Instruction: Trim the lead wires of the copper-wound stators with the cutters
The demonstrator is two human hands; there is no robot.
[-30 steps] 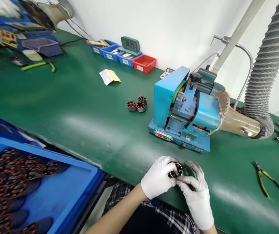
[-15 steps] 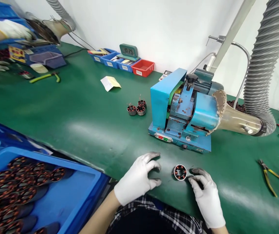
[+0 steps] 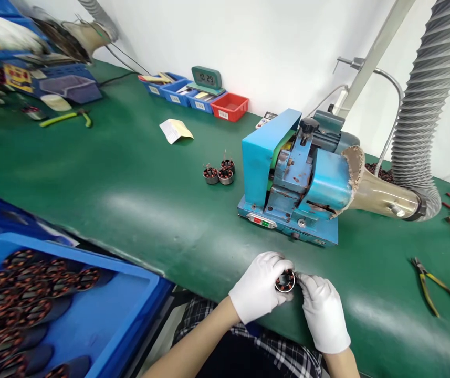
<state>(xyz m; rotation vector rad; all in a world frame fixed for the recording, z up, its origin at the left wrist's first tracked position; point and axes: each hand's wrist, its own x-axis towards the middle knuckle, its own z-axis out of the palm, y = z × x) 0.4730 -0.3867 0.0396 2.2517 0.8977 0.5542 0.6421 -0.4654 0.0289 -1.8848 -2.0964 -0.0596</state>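
Observation:
Near the front edge of the green table, my white-gloved left hand [image 3: 263,287] wraps round a small round motor stator [image 3: 285,281] with copper windings and a silver rim. Its open face points up toward the camera. My gloved right hand [image 3: 323,310] is at the stator's right side, with fingertips pinched together by its edge; whatever lies between them is too small to make out. Beyond the hands stands a blue belt machine [image 3: 295,178] with red and green buttons. Three similar stators [image 3: 225,175] sit together left of the machine.
A blue crate [image 3: 130,294] of many stators is at the lower left. Pliers [image 3: 429,283] lie at right. Small blue bins [image 3: 175,94], a red bin [image 3: 230,107] and a clock [image 3: 206,77] line the wall. Another person's gloved hand [image 3: 10,37] shows at upper left.
My left hand has moved right and closed round the stator, which was standing between my hands. My right hand's fingers have come up to its side. The view has shifted slightly.

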